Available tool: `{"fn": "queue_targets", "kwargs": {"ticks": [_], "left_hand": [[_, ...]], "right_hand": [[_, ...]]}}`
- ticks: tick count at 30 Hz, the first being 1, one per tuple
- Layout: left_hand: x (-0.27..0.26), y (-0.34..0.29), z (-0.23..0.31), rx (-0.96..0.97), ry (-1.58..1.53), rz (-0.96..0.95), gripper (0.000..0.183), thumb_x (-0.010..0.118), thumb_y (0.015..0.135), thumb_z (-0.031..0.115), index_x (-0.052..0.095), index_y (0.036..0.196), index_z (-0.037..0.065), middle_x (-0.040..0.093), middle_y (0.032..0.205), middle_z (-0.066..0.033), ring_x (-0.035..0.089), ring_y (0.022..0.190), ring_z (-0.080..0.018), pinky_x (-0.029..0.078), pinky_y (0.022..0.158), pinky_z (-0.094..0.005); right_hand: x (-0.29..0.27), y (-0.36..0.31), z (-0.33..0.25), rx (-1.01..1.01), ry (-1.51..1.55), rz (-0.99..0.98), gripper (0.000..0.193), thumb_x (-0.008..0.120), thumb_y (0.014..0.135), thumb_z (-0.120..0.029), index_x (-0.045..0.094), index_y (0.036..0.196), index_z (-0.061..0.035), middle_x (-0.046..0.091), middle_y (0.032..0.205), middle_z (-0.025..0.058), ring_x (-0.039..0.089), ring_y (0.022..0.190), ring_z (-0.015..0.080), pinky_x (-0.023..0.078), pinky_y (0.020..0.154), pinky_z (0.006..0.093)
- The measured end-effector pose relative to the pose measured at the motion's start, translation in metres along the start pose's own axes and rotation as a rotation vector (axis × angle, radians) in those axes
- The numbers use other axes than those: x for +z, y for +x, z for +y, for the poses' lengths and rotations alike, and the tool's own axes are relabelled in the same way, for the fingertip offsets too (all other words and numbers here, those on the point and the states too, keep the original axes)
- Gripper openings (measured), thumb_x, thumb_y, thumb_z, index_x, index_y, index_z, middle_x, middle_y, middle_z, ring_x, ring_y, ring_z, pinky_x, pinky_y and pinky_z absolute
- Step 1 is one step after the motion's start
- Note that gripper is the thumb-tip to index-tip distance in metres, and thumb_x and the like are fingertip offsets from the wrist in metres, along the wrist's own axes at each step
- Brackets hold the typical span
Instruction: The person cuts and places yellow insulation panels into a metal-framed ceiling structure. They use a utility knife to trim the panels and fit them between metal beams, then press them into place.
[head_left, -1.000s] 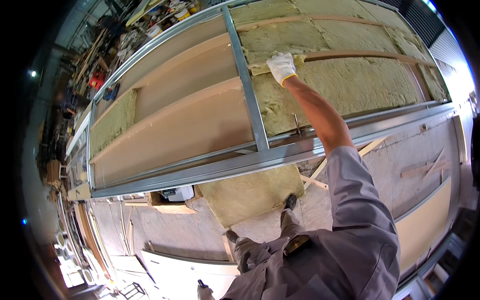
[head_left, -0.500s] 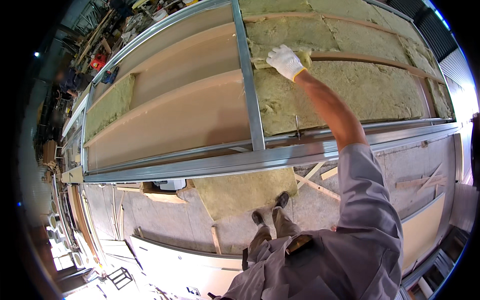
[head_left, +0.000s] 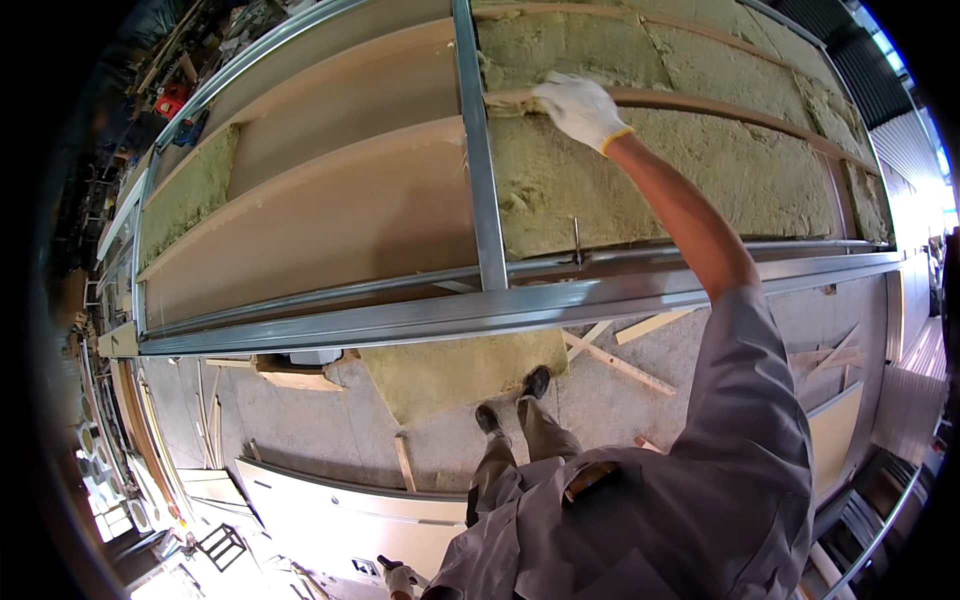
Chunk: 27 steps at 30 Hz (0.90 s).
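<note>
My right hand (head_left: 583,112), in a white knitted glove with a yellow cuff edge, reaches over the near end of a wooden batten (head_left: 690,108). Its fingers bend down and are a little blurred; what they hold, if anything, is hidden beneath them. Yellow-green mineral wool slabs (head_left: 670,180) lie on both sides of that batten, inside a large metal-framed panel. At the bottom edge my left hand (head_left: 400,580), also gloved, is closed round a thin tool with a dark handle (head_left: 385,562); its kind cannot be made out.
A metal cross stud (head_left: 482,170) divides the panel; bare brown board (head_left: 350,215) and one wool strip (head_left: 195,205) lie left of it. The steel front rail (head_left: 400,318) runs before me. A loose wool slab (head_left: 470,370) and wooden strips (head_left: 625,360) lie on the floor.
The tuft of wool that covered the batten's end near the cross stud no longer shows there. My left hand has come into view at the bottom. The view has shifted slightly.
</note>
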<state>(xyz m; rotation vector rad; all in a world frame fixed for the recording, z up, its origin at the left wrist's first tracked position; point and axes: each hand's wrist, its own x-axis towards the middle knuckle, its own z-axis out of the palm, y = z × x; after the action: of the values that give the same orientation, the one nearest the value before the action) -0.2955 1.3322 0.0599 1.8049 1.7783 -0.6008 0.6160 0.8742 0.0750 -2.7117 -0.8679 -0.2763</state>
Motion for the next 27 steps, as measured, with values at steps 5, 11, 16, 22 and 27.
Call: {"fn": "queue_targets", "kwargs": {"ticks": [5,11,16,22,27], "left_hand": [[0.003,0.029,0.05,0.085,0.016,-0.018,0.032,0.062,0.09,0.021,0.063,0.115,0.001,0.069,0.102,-0.0145,0.066,0.085,-0.0263,0.054,0.075,-0.039],[0.044,0.059,0.129,0.187,0.068,-0.052,0.031,0.063,0.088,0.018,0.062,0.114,0.002,0.069,0.1,-0.0134,0.065,0.082,-0.0252,0.054,0.072,-0.0382],[0.064,0.07,0.178,0.265,0.12,-0.075,0.031,0.063,0.086,0.015,0.062,0.114,0.002,0.068,0.098,-0.0125,0.064,0.08,-0.0244,0.053,0.07,-0.0375],[0.066,0.082,0.207,0.311,0.133,-0.094,0.031,0.064,0.084,0.012,0.061,0.113,0.003,0.068,0.096,-0.0114,0.063,0.076,-0.0233,0.053,0.068,-0.0367],[0.071,0.087,0.211,0.344,0.144,-0.105,0.032,0.065,0.082,0.009,0.06,0.113,0.003,0.067,0.094,-0.0104,0.062,0.074,-0.0225,0.053,0.066,-0.0361]], "right_hand": [[0.016,-0.038,0.067,0.053,-0.163,0.013,0.03,0.058,0.094,-0.015,0.069,0.121,-0.0085,0.07,0.114,0.0162,0.068,0.107,0.0336,0.056,0.087,0.0457],[0.02,-0.015,0.033,0.24,-0.188,-0.076,0.025,0.064,0.088,-0.028,0.08,0.082,-0.0101,0.076,0.085,0.0178,0.075,0.086,0.0355,0.06,0.074,0.0485],[0.0,-0.015,0.001,0.445,0.221,0.014,0.04,0.064,0.095,-0.039,0.064,0.119,-0.0067,0.074,0.105,0.0196,0.072,0.098,0.0408,0.057,0.082,0.0531],[0.021,-0.049,0.046,0.417,0.158,0.102,0.041,0.06,0.099,-0.041,0.062,0.126,-0.01,0.07,0.121,0.0177,0.067,0.11,0.0409,0.054,0.091,0.0524],[0.003,-0.048,0.025,0.39,0.171,0.102,0.038,0.067,0.093,-0.037,0.068,0.12,-0.0096,0.07,0.117,0.0179,0.067,0.111,0.0379,0.055,0.093,0.0492]]}}
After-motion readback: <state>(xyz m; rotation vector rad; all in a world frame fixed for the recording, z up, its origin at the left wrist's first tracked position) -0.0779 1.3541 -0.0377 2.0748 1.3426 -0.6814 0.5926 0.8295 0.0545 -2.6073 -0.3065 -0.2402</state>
